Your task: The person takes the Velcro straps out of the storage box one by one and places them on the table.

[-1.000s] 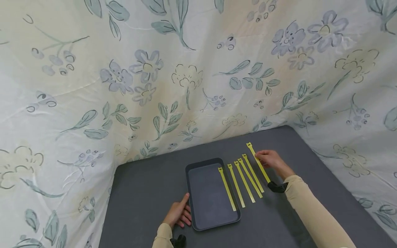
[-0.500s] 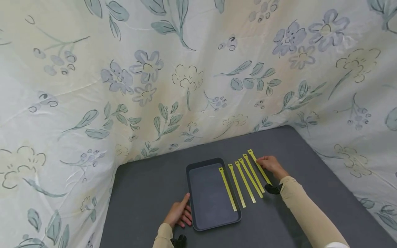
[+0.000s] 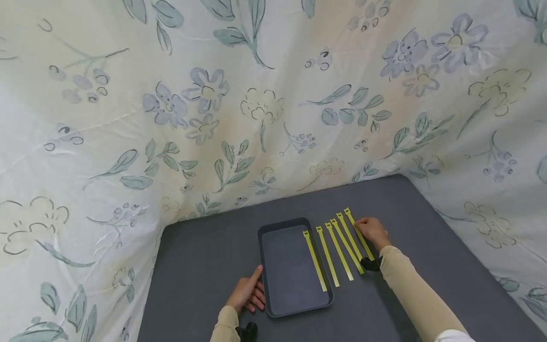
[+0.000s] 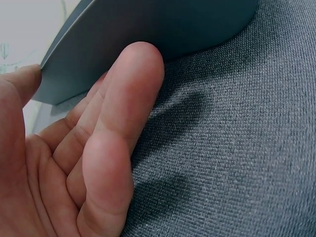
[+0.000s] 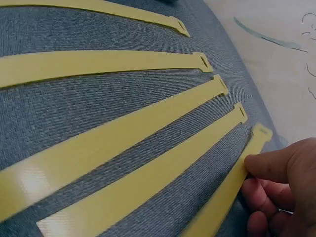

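My right hand (image 3: 372, 232) pinches a yellow hook-and-loop cable tie (image 3: 365, 243) between thumb and fingers, at the right end of a row. In the right wrist view, the thumb lies over this cable tie (image 5: 224, 195) just below its slotted head. Several more yellow cable ties (image 5: 138, 121) lie side by side on the cloth, heads pointing away. At the dark grey tray (image 3: 284, 275), my left hand (image 3: 249, 294) rests by the left side, thumb at the rim and fingers loosely extended. The left wrist view shows those fingers beside the tray wall (image 4: 123, 34).
One yellow cable tie (image 3: 315, 261) lies inside the tray along its right side. The dark grey cloth-covered table (image 3: 201, 266) ends at a floral curtain (image 3: 256, 109) behind and to the right. Black wrist straps sit on both forearms.
My right hand has moved left and slightly nearer, bringing the pinched cable tie down close beside the row. The left hand and tray keep their places.
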{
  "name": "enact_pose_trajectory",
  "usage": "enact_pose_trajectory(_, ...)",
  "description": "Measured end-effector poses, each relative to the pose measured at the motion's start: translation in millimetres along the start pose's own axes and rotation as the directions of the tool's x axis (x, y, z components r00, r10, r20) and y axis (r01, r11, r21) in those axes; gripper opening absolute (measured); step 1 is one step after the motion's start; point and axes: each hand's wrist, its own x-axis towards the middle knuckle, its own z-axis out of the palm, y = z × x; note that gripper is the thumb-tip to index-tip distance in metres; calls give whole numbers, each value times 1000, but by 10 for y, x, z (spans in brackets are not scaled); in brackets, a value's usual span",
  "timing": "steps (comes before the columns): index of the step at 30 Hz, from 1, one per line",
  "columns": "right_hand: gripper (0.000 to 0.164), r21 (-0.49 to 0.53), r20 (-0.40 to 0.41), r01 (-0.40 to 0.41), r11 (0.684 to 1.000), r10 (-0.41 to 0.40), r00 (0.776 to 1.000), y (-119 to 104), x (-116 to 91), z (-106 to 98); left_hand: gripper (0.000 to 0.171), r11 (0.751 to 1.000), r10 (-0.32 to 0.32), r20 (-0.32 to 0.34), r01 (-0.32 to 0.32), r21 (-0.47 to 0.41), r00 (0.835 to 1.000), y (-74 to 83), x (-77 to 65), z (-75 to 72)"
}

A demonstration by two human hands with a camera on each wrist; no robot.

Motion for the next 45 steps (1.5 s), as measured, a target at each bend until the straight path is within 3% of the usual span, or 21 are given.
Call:
enact_pose_trajectory(9,33,-45,-41,-28,999,26,999,31,6,63,84,1000,-3,-6,3,9,1000,8,15,-9)
enact_pose_trajectory(20,39,50,-16,-2,999,3,1000,66,-83,5,85,1000,-12,-11,12,24,1000,54,16,-28)
enact_pose_trajectory(23,43,81,7,-12,997,12,1000,-8,-173,-46,84,999,-19,-6,19,25,1000,39,22,-15)
enact_pose_trajectory(27,45,27,42,75,997,-76,996,-288,-332,-107,84,999,-27,-1,27,30,1000,11,4,10)
enact_pose_trajectory(33,41,-74,121,258,963,-248,961,-876,-585,9,85,1000,-17,-5,17,26,1000,8,-27,1)
enact_pose_trajectory(36,41,-94,186,338,936,-317,930,-1099,-745,157,85,1000,-11,-5,11,23,1000,17,-9,-12)
enact_pose_trajectory(42,40,-180,286,452,874,-393,874,-1359,-1022,525,83,1000,-7,-2,7,3,1000,35,22,-43)
enact_pose_trajectory(45,40,-307,319,494,813,-401,859,-1399,-1100,693,82,1000,-9,-5,9,0,1000,26,42,-52)
